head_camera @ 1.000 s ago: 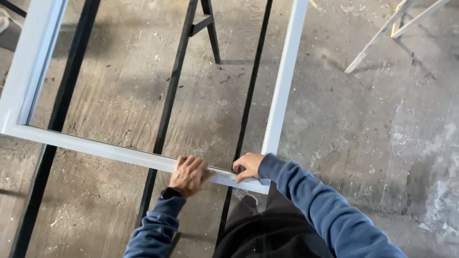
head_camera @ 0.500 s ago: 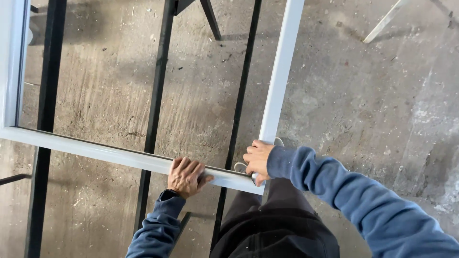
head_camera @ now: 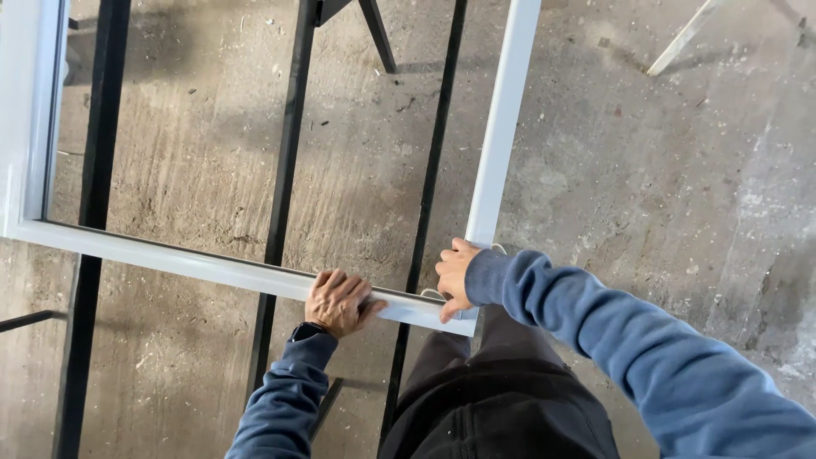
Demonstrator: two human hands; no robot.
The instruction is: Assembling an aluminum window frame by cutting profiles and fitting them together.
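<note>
At the near right corner of the white frame (head_camera: 255,270), both of my hands are engaged. My left hand (head_camera: 338,299) lies palm down on the near rail, fingers curled over its far edge and closed on the profile. My right hand (head_camera: 456,274) sits just beside it at the corner joint, fingers bent around the base of the right-hand rail; a thin pale strip (head_camera: 432,294) shows under that hand, apparently a seal or gasket, though I cannot tell whether the fingers pinch it or merely cover it.

Progress, as a judgement: the frame stands assembled on all visible sides, with no glass or panel seen in the opening. Work at this corner looks to be in hand rather than complete; the state of the far corners cannot be assessed, as they lie out of view.

Position: the frame lies flat across the black metal trestle bars (head_camera: 285,170), its near rail running left from my hands to the left corner, its right rail running away from my right hand.

Beyond, bare concrete floor (head_camera: 680,187) shows through the opening, with a pale slat (head_camera: 680,38) lying at the upper right, well apart from the frame.
</note>
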